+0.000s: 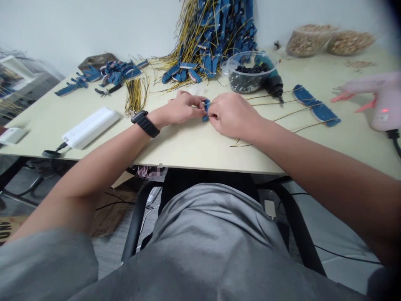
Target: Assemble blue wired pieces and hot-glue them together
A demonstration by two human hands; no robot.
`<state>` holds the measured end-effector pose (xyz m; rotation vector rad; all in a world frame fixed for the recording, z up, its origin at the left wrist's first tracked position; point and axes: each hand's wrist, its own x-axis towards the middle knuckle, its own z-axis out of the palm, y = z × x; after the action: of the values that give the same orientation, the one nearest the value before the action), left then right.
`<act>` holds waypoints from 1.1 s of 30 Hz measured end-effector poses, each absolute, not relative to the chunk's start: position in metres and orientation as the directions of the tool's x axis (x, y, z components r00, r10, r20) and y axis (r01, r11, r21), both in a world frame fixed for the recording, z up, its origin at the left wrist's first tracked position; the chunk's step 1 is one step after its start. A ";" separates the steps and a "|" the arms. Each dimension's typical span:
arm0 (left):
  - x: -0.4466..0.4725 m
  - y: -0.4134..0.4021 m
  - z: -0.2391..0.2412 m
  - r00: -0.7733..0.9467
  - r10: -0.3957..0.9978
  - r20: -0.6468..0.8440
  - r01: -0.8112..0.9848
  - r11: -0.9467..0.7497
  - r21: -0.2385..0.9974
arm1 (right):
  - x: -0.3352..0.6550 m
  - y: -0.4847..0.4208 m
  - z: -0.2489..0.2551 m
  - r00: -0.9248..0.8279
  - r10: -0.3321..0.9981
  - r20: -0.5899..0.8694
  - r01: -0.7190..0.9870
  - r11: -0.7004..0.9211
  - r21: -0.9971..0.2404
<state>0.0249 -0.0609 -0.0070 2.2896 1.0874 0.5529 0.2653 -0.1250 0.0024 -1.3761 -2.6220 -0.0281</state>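
My left hand (183,108) and my right hand (233,115) meet at the middle of the pale table (194,146). Both pinch a small blue piece (206,109) between their fingertips. My left wrist wears a black watch (145,123). A thin yellow wire (241,144) lies on the table just under my right wrist. Most of the blue piece is hidden by my fingers.
A big heap of blue pieces on yellow wires (209,37) leans on the back wall. A clear tub of black bits (247,71), finished blue strips (316,104), a pink glue gun (379,100), a white power strip (90,127) and a yellow wire bundle (135,94) surround my hands.
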 end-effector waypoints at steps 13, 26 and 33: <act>0.024 -0.055 -0.003 0.650 0.754 0.095 0.524 -0.535 0.663 | 0.262 -0.128 0.007 -0.546 0.825 0.145 0.832 0.555 -0.024; 0.023 -0.052 -0.008 0.639 0.761 0.115 0.534 -0.546 0.646 | 0.274 -0.118 0.000 -0.526 0.825 0.205 0.810 0.560 -0.177; 0.024 -0.057 -0.004 0.661 0.741 0.122 0.486 -0.546 0.683 | 0.283 -0.119 0.004 -0.490 0.842 0.227 0.799 0.538 -0.270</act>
<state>0.0238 -0.0566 -0.0035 2.2549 0.9448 0.5348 0.2827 -0.1186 0.0045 -1.3557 -2.4492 0.1830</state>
